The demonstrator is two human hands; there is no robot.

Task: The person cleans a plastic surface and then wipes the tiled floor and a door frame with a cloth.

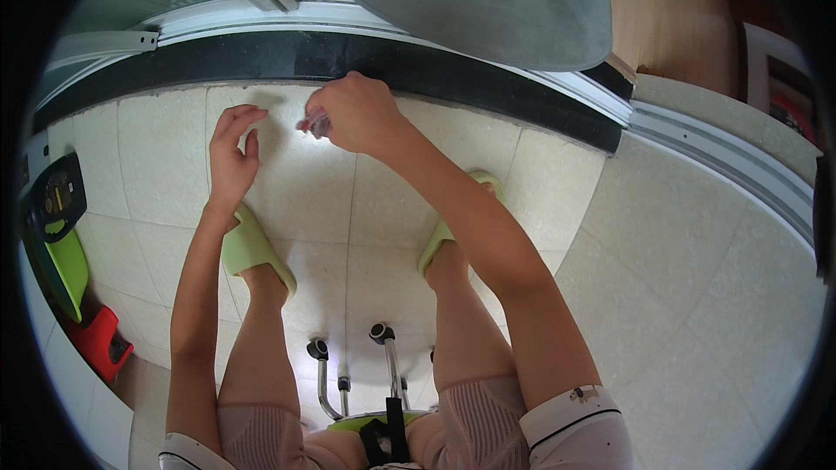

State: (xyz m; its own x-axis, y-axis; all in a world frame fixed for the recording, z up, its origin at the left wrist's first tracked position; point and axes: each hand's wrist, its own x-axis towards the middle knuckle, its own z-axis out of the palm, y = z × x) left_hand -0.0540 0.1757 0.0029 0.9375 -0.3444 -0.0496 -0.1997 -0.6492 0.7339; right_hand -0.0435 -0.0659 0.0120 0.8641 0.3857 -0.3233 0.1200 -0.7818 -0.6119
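My right hand [358, 112] is closed around a small crumpled bundle [316, 124], dark red and greyish, whose exact kind I cannot tell. It hangs out below my fingers, above the tiled floor near a black stone sill [261, 57]. To the left, my left hand [236, 150] is raised with its fingers apart and slightly bent, holding nothing. Beneath my arms are my feet in light green slippers [258, 245].
A rounded grey mat or board [483, 3] overhangs the white sliding-door track [333, 12]. Chopping boards, one green [73, 267], and a red plastic item [103, 343] stand at the left. Chrome caster legs [392, 365] are under my seat.
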